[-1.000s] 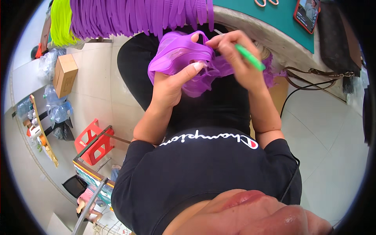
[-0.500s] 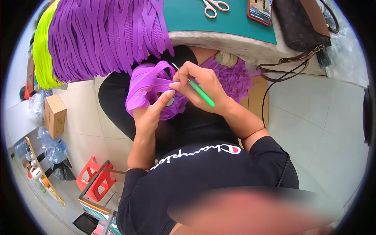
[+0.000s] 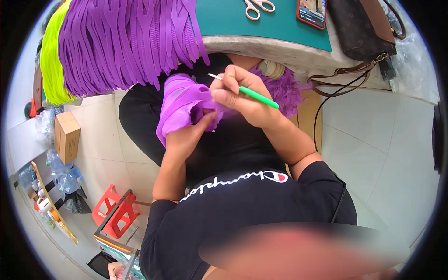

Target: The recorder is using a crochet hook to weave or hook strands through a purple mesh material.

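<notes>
My left hand (image 3: 185, 136) is closed on a bunch of soft purple rubber straps (image 3: 176, 100), draped in loops over the hand above my lap. In my right hand (image 3: 246, 98) is a slim trimming tool with a green handle (image 3: 259, 97) and a thin metal tip pointing up and left. The right fingers are just right of the bunch. A blurred purple patch lies between the two hands, and I cannot tell whether the right fingers also pinch it. The left fingertips are partly hidden by the straps.
Many purple straps (image 3: 126, 42) with split ends hang over the table edge, beside yellow-green ones (image 3: 52, 56). On the green mat (image 3: 270, 28) lie scissors (image 3: 253, 9) and a phone (image 3: 311, 11). A brown bag (image 3: 359, 32) is at right. Purple scraps (image 3: 287, 91) lie beyond my right hand.
My right hand has moved slightly right, away from the bunch, and the tool has tilted flatter. An open strap loop that stood up has dropped; the left hand has turned with the bunch.
</notes>
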The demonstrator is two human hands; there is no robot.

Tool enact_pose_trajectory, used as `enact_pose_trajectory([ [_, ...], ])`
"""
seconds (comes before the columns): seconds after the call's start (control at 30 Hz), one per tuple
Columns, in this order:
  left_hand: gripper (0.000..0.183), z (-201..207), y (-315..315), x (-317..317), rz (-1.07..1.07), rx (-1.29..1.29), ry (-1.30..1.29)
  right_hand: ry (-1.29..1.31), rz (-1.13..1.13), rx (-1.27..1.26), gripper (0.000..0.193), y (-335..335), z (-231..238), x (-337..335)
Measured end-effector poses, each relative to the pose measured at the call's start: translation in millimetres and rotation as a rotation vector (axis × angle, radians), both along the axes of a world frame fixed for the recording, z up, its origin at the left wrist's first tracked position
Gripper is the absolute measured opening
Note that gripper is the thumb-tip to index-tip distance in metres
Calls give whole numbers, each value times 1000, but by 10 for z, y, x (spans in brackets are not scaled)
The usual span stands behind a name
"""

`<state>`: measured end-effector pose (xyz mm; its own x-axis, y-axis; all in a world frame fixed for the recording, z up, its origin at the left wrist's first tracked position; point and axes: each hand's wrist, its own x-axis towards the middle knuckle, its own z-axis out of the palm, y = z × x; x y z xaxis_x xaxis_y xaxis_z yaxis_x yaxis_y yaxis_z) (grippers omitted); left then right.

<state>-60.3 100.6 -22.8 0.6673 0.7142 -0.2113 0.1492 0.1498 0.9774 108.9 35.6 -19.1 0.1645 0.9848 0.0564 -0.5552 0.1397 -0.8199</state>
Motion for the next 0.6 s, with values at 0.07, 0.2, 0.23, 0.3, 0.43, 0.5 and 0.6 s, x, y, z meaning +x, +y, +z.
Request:
enact_pose_trajectory([
  [0.07,34,52,62,-34,-93,-126,-145,-237,-86,-18,28,8,-47,18],
  [0.2,45,38,116,-36,138,-321,-257,-724,-445,43,25,31,-106,50],
  [0.23,37,62,110,-26,179,-347,-255,-665,-461,46,25,4,-85,61],
  [0.3,25,64,157,-19,171,-390,-298,-673,-379,105,25,-59,-143,99],
  [0.43,14,20,159,3,244,-349,-333,-667,-245,157,31,-80,-215,-52],
  [0.5,13,30,150,14,249,-343,-329,-709,-250,176,34,-63,-223,-95],
  [0.6,13,54,153,17,230,-351,-352,-750,-217,250,34,-39,-236,-105],
])
